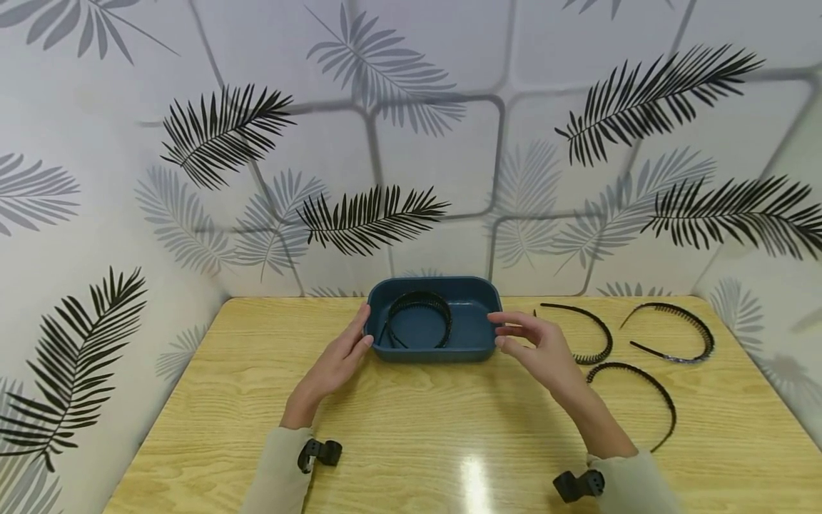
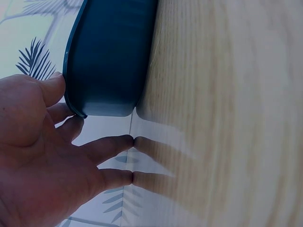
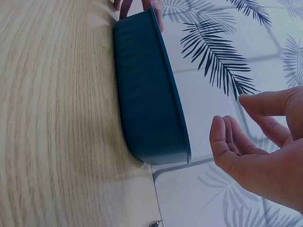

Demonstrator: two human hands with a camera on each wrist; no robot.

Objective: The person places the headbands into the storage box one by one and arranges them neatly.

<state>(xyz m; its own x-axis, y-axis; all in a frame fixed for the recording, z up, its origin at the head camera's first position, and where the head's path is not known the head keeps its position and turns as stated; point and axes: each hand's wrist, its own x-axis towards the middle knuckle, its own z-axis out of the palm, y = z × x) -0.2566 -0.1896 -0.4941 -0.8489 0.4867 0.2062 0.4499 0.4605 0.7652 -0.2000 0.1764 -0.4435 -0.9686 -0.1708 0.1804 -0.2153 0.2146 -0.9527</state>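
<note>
A wooden table (image 1: 257, 371) stands in a corner of leaf-patterned walls. The blue tray (image 1: 475, 300) sits far center, one headband (image 1: 419, 318) inside. The left hand (image 1: 337, 360), fingers relaxed, touches its left rim; the right hand (image 1: 539, 350) hovers, loosely spread, beside the right rim.

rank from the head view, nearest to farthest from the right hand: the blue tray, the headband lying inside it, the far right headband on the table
1. blue tray, just left of the right hand.
2. headband in the tray, further left.
3. far right headband, near the table's right edge.
</note>
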